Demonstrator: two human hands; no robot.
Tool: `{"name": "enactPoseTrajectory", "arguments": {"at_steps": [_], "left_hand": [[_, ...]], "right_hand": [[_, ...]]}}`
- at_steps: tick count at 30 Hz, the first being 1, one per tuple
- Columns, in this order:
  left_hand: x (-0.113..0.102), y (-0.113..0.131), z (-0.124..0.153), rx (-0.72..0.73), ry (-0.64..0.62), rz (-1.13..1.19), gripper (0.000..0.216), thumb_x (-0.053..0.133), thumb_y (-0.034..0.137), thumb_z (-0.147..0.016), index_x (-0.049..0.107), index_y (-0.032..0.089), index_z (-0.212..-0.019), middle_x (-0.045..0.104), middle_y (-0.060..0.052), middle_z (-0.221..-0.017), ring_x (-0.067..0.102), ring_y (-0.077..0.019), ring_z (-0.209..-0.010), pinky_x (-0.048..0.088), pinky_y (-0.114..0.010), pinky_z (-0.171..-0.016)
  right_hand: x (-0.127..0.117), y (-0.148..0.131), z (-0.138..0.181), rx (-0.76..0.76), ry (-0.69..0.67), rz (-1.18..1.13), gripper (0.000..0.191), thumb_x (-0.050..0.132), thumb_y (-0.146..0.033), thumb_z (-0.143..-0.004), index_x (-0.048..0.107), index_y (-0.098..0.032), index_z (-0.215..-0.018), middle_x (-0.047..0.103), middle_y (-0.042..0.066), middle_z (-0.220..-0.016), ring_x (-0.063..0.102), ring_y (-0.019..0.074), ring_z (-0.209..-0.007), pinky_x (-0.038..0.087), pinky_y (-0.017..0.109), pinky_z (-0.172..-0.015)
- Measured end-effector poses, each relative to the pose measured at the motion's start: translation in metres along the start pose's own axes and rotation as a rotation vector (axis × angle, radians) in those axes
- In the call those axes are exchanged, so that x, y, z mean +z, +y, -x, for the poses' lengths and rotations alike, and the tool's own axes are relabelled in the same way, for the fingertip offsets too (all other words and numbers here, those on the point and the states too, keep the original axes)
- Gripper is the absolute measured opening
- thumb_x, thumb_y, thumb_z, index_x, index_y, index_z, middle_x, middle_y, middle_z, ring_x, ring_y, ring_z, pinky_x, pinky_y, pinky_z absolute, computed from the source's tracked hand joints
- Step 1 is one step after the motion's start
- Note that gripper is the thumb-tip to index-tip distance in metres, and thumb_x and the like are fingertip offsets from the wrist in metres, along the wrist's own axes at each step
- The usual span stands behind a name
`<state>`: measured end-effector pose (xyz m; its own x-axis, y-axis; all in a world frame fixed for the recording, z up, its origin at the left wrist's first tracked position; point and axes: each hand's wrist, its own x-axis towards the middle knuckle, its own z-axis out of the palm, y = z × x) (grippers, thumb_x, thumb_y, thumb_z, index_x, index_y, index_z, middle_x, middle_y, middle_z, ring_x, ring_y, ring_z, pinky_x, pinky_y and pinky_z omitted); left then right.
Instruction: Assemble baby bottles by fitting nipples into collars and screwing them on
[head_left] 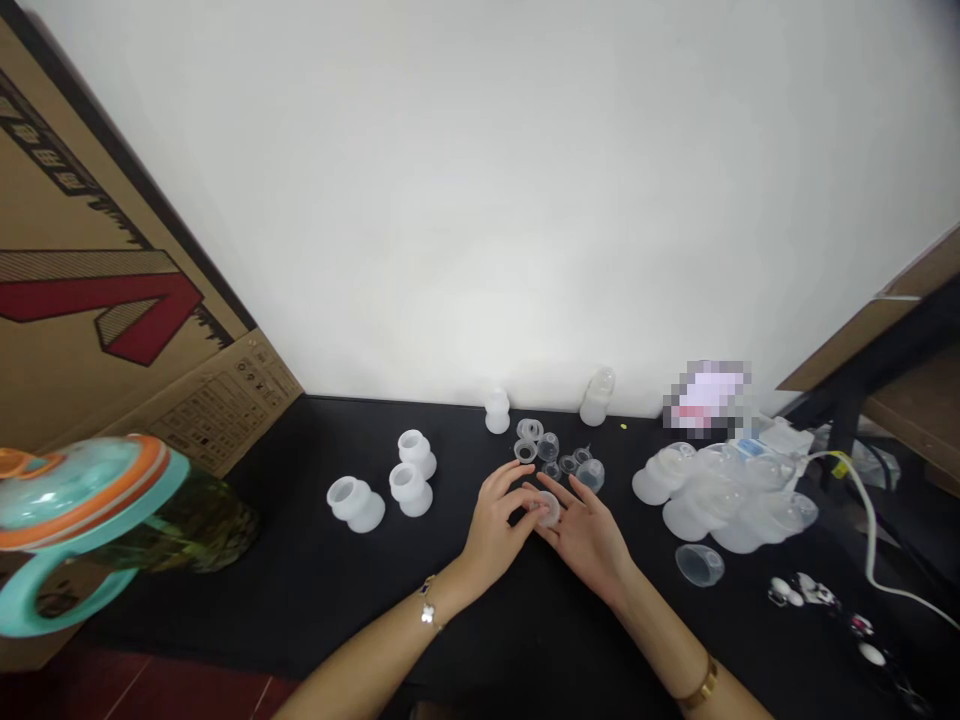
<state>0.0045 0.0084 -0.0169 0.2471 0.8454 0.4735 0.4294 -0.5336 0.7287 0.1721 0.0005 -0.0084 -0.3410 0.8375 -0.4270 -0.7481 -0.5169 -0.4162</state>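
Above the black table, a small translucent round piece, like a bottle collar or cap, is between my hands. The thumb and fingers of my left hand pinch its left side. My right hand is palm up, its fingers partly spread around and under the piece. Just beyond my fingertips lie loose clear rings, a darker ring, a small clear dome cap and other little parts. Behind them stand an open white baby bottle body and a baby bottle with a clear domed top.
Left are three open white bottle bodies and a large turquoise-lidded jug beside a cardboard box. Several capped bottles crowd the right, near a loose clear cap, a white cable and a beaded strap.
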Motion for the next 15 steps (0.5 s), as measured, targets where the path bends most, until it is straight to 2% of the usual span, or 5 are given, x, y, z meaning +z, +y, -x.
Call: {"name": "enactPoseTrajectory", "arguments": {"at_steps": [5,8,15], "left_hand": [[-0.0006,0.0005,0.0000,0.038,0.036,-0.014,0.012,0.065,0.017,-0.087,0.073,0.026,-0.091,0.065,-0.005,-0.123,0.051,-0.0276,-0.126,0.042,-0.052,-0.105],[-0.0011,0.0012,-0.0006,0.046,0.045,-0.008,0.013,0.065,0.017,-0.087,0.073,0.026,-0.092,0.066,-0.006,-0.120,0.052,-0.0273,-0.124,0.044,-0.051,-0.104],[0.0014,-0.0018,-0.0009,0.086,0.055,-0.005,0.015,0.064,0.017,-0.088,0.074,0.026,-0.095,0.067,-0.006,-0.118,0.055,-0.0263,-0.119,0.045,-0.050,-0.102]], "right_hand": [[0.0000,0.0010,0.0000,-0.001,-0.002,0.026,0.036,0.048,-0.033,-0.096,0.059,-0.013,-0.124,0.073,0.012,-0.108,0.071,0.0200,-0.092,0.053,0.035,-0.089],[-0.0023,0.0028,-0.0002,0.000,-0.026,0.050,0.033,0.053,-0.030,-0.094,0.061,-0.014,-0.121,0.074,0.010,-0.101,0.071,0.0220,-0.096,0.051,0.037,-0.094],[-0.0065,0.0060,-0.0019,0.023,-0.043,0.096,0.026,0.057,-0.024,-0.090,0.067,-0.015,-0.112,0.075,0.008,-0.099,0.071,0.0218,-0.096,0.049,0.037,-0.097]]}}
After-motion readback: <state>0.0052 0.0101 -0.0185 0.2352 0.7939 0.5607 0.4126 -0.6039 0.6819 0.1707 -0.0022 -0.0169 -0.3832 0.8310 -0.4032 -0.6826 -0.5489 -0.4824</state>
